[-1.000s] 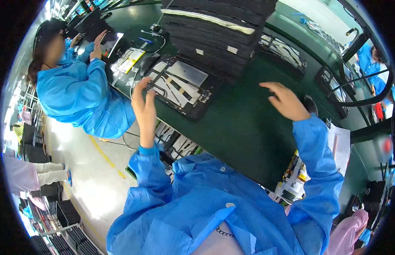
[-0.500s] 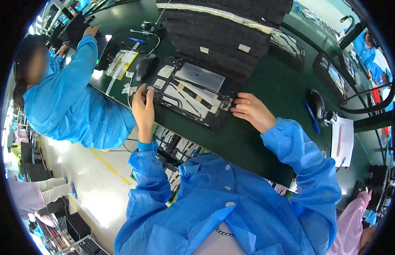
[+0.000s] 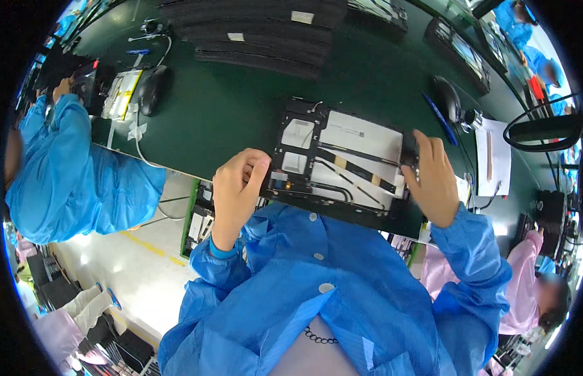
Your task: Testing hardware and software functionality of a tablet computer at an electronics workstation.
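An opened tablet (image 3: 360, 131) with white battery cells, dark flex cables and a black frame lies face up between my hands, near the table's front edge. My left hand (image 3: 237, 191) has its fingers curled and its thumb at the tablet's left edge. Along the right edge, my right hand (image 3: 434, 178) grips with the thumb over the corner and the other fingers on the outer side. The underside of the tablet is hidden.
Black foam sheets (image 3: 260, 37) are stacked at the far side. Dark mice (image 3: 152, 91) and a blue pen (image 3: 439, 119) lie left and right. Paper (image 3: 493, 156) is at right. A co-worker in blue (image 3: 84, 188) sits at left. A green-edged crate (image 3: 192, 219) stands below the table.
Both hands have brought the tablet away from the black foam stack, toward my body and to the right. The view has shifted as well, and the foam now appears farther up and left.
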`<action>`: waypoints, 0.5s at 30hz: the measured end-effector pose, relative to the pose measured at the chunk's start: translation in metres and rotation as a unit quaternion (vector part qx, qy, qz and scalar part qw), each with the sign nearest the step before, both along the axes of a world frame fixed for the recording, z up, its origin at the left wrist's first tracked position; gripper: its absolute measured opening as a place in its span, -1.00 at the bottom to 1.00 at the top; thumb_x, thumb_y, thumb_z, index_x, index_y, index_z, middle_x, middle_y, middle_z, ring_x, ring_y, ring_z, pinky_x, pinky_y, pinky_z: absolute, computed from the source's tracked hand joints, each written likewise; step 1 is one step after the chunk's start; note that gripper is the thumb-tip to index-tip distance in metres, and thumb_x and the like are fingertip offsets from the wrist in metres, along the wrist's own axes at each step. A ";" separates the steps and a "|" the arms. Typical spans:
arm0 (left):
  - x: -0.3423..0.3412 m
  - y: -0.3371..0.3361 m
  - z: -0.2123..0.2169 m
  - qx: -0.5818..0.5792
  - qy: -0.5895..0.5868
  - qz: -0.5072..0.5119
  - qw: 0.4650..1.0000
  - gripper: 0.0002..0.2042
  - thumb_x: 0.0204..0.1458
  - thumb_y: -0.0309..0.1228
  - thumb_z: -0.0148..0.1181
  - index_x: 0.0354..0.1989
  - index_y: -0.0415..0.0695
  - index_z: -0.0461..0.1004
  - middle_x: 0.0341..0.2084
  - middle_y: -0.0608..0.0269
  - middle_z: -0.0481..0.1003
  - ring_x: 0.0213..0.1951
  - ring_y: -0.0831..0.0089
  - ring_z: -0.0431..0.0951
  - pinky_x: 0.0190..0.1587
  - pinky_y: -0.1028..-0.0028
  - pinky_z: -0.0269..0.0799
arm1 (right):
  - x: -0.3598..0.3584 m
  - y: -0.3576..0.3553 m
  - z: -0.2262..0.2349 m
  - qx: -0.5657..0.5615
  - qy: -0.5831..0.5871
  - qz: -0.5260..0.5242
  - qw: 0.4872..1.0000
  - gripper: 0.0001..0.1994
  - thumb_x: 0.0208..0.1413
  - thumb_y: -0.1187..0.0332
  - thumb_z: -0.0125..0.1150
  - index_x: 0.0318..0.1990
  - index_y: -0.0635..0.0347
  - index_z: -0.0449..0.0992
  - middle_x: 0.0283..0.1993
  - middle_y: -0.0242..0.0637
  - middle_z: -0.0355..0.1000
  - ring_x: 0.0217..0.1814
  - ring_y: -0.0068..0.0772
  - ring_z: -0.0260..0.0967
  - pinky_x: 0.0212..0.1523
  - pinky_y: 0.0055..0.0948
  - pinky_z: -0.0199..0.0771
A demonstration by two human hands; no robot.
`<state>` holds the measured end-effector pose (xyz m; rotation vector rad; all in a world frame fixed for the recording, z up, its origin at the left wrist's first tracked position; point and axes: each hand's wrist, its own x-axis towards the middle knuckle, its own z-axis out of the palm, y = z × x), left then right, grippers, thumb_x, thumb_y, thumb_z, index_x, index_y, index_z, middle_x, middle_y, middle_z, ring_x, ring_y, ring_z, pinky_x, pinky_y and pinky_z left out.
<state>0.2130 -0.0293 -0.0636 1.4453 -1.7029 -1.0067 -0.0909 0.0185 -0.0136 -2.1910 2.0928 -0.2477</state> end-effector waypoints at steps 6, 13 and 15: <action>-0.017 -0.026 0.001 -0.044 -0.002 -0.037 0.998 -0.79 0.08 -0.35 0.04 -0.21 -0.20 0.49 -0.43 0.16 0.50 -0.47 0.42 0.49 -0.37 0.50 0.39 | 0.010 0.002 -0.019 -0.051 -0.067 0.160 0.984 -0.38 -0.15 0.45 0.20 0.16 0.18 0.18 -0.02 -0.09 0.25 -0.04 -0.10 0.28 0.00 -0.27 0.29; -0.027 -0.058 -0.009 0.054 0.032 -0.130 0.990 -0.61 0.10 -0.31 0.04 0.04 -0.29 0.32 -0.16 0.06 0.38 -0.27 0.44 0.46 -0.24 0.54 0.36 | 0.006 0.004 -0.018 0.035 -0.204 0.158 0.966 -0.45 -0.22 0.54 0.24 0.05 0.15 0.33 -0.28 -0.23 0.38 -0.25 -0.22 0.36 -0.18 -0.37 0.31; -0.022 -0.064 -0.018 0.085 0.069 -0.137 0.984 -0.60 0.11 -0.30 0.03 0.08 -0.26 0.30 -0.15 0.11 0.38 -0.22 0.48 0.44 -0.16 0.54 0.34 | 0.007 0.003 -0.025 0.012 -0.182 0.157 0.971 -0.46 -0.23 0.55 0.24 0.03 0.14 0.33 -0.30 -0.24 0.36 -0.26 -0.22 0.35 -0.19 -0.35 0.30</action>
